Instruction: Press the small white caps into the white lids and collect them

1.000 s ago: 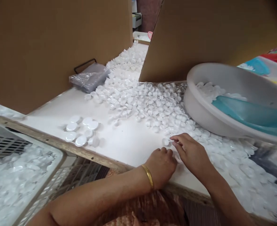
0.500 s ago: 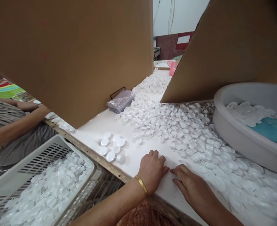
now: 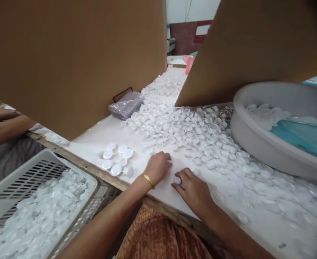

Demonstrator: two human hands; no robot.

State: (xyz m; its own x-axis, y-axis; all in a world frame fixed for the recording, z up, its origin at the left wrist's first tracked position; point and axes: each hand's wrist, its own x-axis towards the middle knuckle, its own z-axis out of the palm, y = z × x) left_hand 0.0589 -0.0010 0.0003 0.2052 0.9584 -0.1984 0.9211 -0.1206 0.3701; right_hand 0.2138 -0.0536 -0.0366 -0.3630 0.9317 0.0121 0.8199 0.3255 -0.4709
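Note:
Between the thumb and fingers of my right hand (image 3: 194, 190) is a small round white plastic cap (image 3: 177, 180). My left hand (image 3: 157, 167), with a gold bracelet at the wrist, is closed just left of it, fingers curled; a whitish bit shows at its fingertips, too small to name. Both hands are low over the white tabletop (image 3: 93, 133), a short gap apart. To the left of my left hand lies a small group of round white caps (image 3: 116, 169), mostly flat side up. Beyond my hands spreads a large heap of loose white caps (image 3: 182, 126).
A pale plastic basket (image 3: 93, 187) full of white pieces stands at lower left. On the right is a large round tub (image 3: 258, 144) with white discs and a blue sheet. Cardboard panels (image 3: 93, 54) rise behind, near a plastic-wrapped pack (image 3: 126, 104). Another person's arm (image 3: 9, 129) shows at far left.
My right hand now has a white cap showing in its pinch. My left fingers have curled in more. The view has shifted, so things sit further left and higher.

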